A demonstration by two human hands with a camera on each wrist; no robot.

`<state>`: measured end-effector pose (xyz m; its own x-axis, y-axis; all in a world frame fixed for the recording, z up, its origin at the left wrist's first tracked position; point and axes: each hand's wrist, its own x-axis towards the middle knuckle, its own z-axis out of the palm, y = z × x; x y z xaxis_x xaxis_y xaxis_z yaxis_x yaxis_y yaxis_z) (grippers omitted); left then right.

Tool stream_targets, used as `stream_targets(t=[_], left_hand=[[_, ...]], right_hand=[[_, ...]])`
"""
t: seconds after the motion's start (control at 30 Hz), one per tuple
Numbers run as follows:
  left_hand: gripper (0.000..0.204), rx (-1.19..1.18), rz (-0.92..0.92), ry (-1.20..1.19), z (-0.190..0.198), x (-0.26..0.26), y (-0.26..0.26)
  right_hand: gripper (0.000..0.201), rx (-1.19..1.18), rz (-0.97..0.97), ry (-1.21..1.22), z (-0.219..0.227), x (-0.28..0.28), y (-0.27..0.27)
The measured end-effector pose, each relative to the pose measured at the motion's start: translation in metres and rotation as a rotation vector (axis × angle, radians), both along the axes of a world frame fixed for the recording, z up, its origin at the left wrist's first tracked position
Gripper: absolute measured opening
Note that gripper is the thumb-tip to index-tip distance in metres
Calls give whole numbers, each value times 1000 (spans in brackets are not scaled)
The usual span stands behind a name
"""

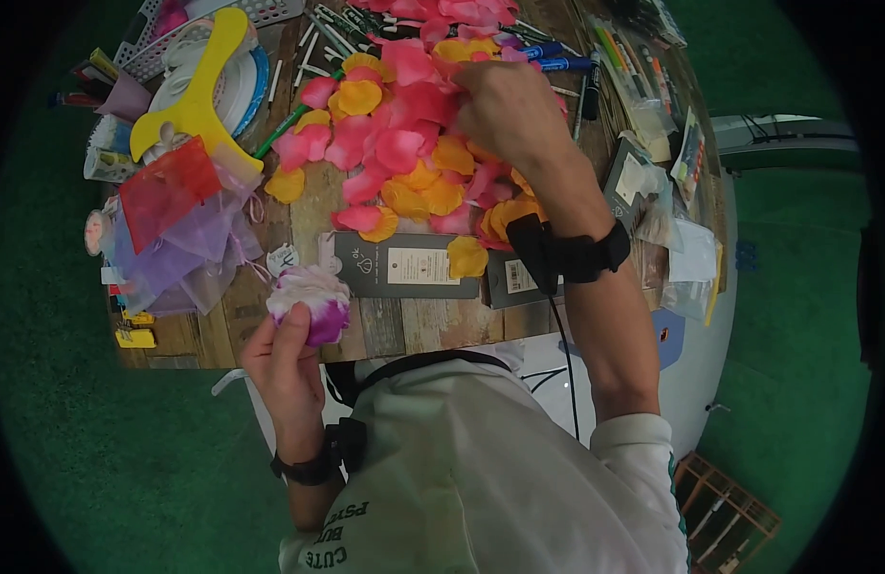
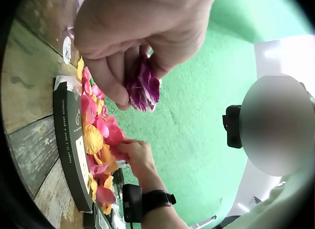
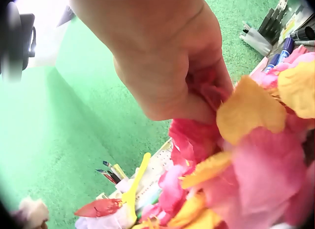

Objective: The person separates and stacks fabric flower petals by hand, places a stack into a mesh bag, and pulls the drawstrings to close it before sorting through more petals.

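Note:
My left hand (image 1: 287,368) pinches a bunch of white and purple petals (image 1: 313,304) between thumb and fingers, low over the near left edge of the table. In the left wrist view the bunch (image 2: 143,89) looks crumpled, its purple folds edged with white. My right hand (image 1: 509,113) reaches into the heap of pink and orange fabric petals (image 1: 404,124). From the right wrist view, its fingers curl round some deep pink petals (image 3: 209,86), with more pink and orange ones right below. The fingertips are partly hidden there.
Dark flat boxes (image 1: 404,266) lie along the near edge. A yellow three-armed piece (image 1: 208,105) and purple mesh bags (image 1: 189,244) are on the left. Blue markers (image 1: 562,64) lie beyond the right hand, and packets of pens (image 1: 639,77) line the right side.

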<state>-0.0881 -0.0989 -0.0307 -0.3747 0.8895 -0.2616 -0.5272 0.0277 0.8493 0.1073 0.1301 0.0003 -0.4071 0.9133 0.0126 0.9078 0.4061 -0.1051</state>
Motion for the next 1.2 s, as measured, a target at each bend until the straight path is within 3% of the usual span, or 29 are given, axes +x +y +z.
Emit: stream_targets(t=[0.07, 0.2, 0.3, 0.43, 0.5, 0.6, 0.67, 0.73, 0.87, 0.93, 0.97, 1.03, 1.17, 1.2], left_hand=[[27, 13, -10, -7, 0, 1, 1], [27, 10, -17, -1, -2, 2, 1], [27, 11, -2, 1, -2, -2, -1], [27, 15, 20, -20, -8, -7, -1], [26, 23, 7, -26, -9, -6, 1], [26, -2, -4, -25, -7, -1, 4], [27, 20, -46, -17, -8, -2, 3], [26, 36, -45, -12, -5, -1, 2], [26, 39, -10, -3, -7, -6, -4], [26, 42, -9, -2, -6, -4, -5], [26, 43, -9, 7, -6, -3, -5], [28, 26, -13, 35, -8, -3, -8], [30, 38, 8, 94, -10, -5, -9], [30, 39, 7, 95, -12, -7, -9]], right_hand=[[36, 143, 125, 193, 8, 1, 2], [46, 178, 102, 315, 26, 0, -6], [61, 48, -82, 156, 37, 14, -24], [66, -73, -169, 17, 32, 53, -58], [73, -260, -289, -62, 31, 64, -72], [82, -178, -238, -42, 2, 71, -87], [81, -274, -268, -112, 0, 55, -94], [62, -184, -206, -76, -12, 45, -91], [43, -190, -146, -133, -22, 43, -75], [35, 8, 25, 81, -31, 55, -66], [35, 8, 22, 77, -25, 54, -65], [35, -34, -169, 508, -2, 48, -62], [40, -21, -239, 441, 25, 47, -72], [39, 58, -135, 364, 29, 49, -80]])
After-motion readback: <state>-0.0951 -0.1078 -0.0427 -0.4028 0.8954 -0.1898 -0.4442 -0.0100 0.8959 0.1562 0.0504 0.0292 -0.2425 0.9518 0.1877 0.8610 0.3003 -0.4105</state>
